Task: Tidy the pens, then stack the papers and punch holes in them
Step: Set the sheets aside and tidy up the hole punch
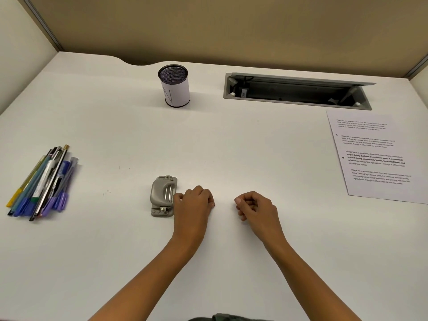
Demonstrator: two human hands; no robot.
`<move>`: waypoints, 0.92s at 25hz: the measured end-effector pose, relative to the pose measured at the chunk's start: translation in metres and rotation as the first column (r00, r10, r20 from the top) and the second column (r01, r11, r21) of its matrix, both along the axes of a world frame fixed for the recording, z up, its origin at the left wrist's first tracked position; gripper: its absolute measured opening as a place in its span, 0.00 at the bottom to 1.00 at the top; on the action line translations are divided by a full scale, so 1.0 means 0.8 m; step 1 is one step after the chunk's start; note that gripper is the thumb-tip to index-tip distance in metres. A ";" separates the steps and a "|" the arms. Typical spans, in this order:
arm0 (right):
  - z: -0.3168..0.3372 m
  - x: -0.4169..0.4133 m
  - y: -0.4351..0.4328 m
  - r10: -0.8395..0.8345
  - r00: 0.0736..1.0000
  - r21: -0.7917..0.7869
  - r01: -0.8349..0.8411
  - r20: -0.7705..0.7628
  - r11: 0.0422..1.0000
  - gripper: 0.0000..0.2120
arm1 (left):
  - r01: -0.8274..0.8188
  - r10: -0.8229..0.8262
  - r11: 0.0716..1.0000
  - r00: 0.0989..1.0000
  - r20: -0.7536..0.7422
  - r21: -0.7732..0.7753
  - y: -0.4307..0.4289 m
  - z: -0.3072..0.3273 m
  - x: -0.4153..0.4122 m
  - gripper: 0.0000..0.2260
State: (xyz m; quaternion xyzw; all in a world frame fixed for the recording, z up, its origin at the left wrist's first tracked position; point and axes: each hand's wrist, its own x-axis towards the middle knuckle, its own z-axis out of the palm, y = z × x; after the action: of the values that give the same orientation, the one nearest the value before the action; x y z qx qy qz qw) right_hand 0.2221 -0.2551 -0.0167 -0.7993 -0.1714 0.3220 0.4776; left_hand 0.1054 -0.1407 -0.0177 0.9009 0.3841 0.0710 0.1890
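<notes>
"Two hands are seen low on the white counter (231,140). How are they held?"

"Both are rested knuckles-up at six o'clock. The left hand (193,205) is set just beside the grey hole punch (162,195); its fingers (205,193) are loosely curled under and nothing is held by them. Whether the punch is touched by the thumb cannot be told. The right hand (256,208) is placed a little apart, at five o'clock, its fingers likewise loosely curled toward the palm, with nothing pinched."

"Where are the pens found?"

"A loose bundle of pens (44,181) is laid flat at nine o'clock, near the counter's left edge, slanted from seven toward one o'clock. Blue, purple, yellow and black barrels can be made out. The mesh pen cup (174,86), wrapped in white paper, is stood upright at twelve o'clock, well apart from them."

"And the papers?"

"Printed paper (375,156) is laid at three o'clock, by the right edge, slightly turned; how many sheets are there cannot be told. The hole punch is found well apart from it, at seven o'clock. A grey cable hatch (298,91), its lid raised, is set into the counter at one o'clock, just beyond the paper. A beige partition (231,24) is seen along the far edge."
</notes>
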 end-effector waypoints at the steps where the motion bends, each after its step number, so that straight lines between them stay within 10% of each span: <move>1: 0.000 -0.001 -0.002 -0.006 1.000 0.003 0.006 -0.004 1.000 0.04 | 0.003 -0.002 1.000 0.999 -0.048 0.031 0.000 -0.001 0.001 0.05; 11: 0.011 -0.016 0.006 0.011 0.920 0.176 0.064 -0.392 0.982 0.16 | 0.012 -0.010 1.000 0.997 0.080 -0.029 -0.030 0.027 0.011 0.07; 23: 0.019 -0.017 0.009 0.074 0.912 0.209 0.013 -0.403 0.978 0.09 | 0.042 -0.038 0.998 0.996 0.082 -0.041 -0.034 0.029 0.013 0.07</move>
State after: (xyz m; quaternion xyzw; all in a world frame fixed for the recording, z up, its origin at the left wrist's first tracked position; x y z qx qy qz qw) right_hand 0.2089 -0.2476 -0.0015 -0.6576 -0.1129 0.4697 0.5781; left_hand 0.1155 -0.1682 0.0056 0.9005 0.3594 0.0957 0.2253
